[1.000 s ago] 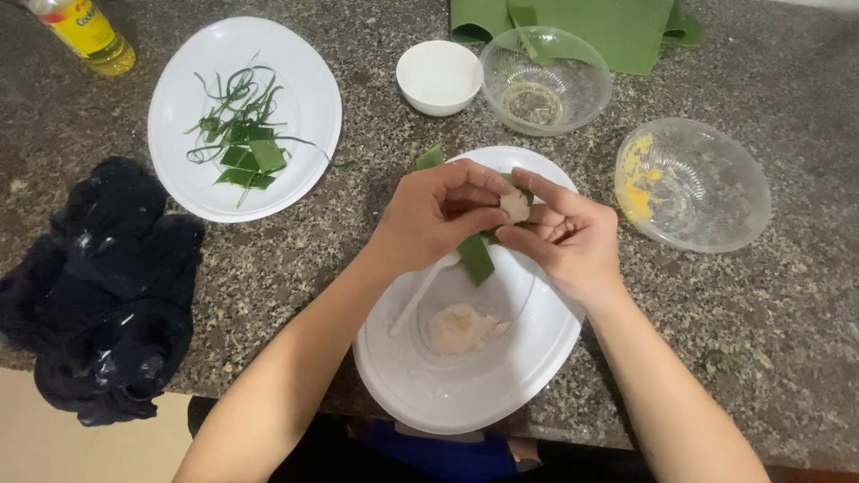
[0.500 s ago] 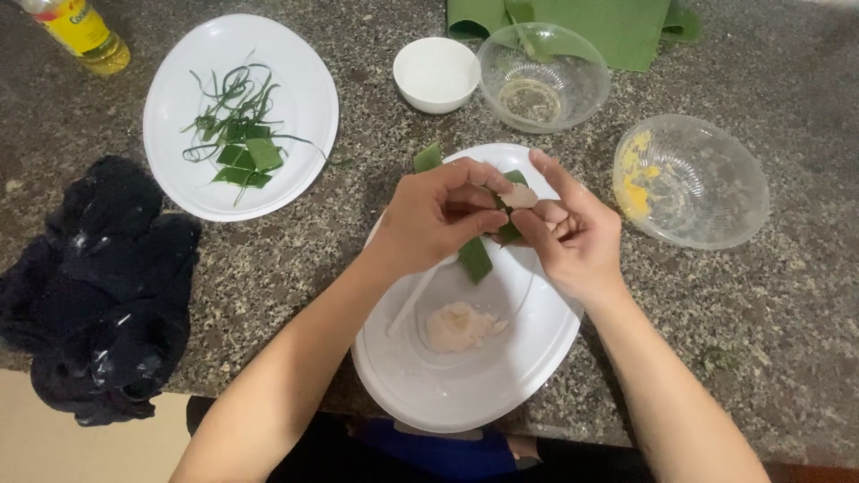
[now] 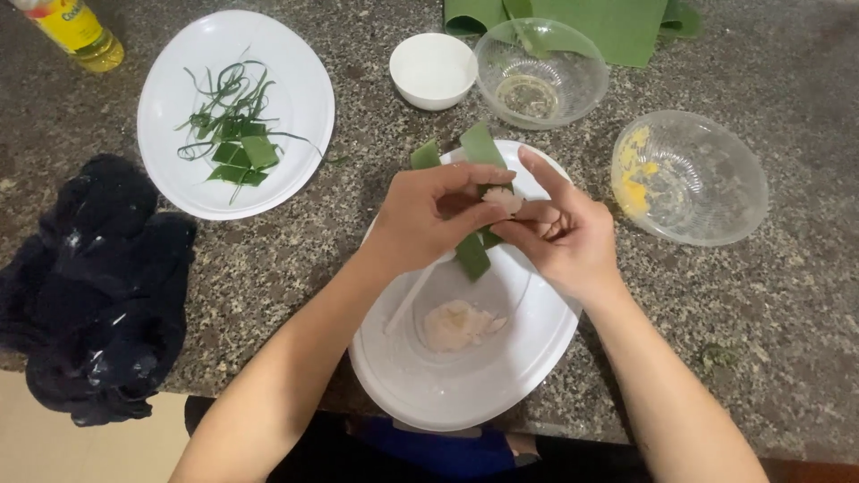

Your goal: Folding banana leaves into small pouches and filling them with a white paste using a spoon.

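Both hands, left hand (image 3: pixel 420 219) and right hand (image 3: pixel 559 233), in a tight grip on a long green leaf strip (image 3: pixel 472 255) with a small pale lump (image 3: pixel 504 200) on it, up over the big white plate (image 3: pixel 447 385). On that plate, a soft pale blob of dough (image 3: pixel 456 324). Farther back on the speckled surface (image 3: pixel 787 304), thin green leaf bits (image 3: pixel 234 134) on another white plate (image 3: pixel 300 89), yellow smears in a clear bowl (image 3: pixel 707 192), and a little oil in a second clear bowl (image 3: pixel 573 63).

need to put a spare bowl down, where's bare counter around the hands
Bare granite lies right of the big white plate, below the yellow-smeared clear bowl, and between the leaf plate and the black cloth. The top middle is crowded: small white bowl, clear bowl, folded green leaves.
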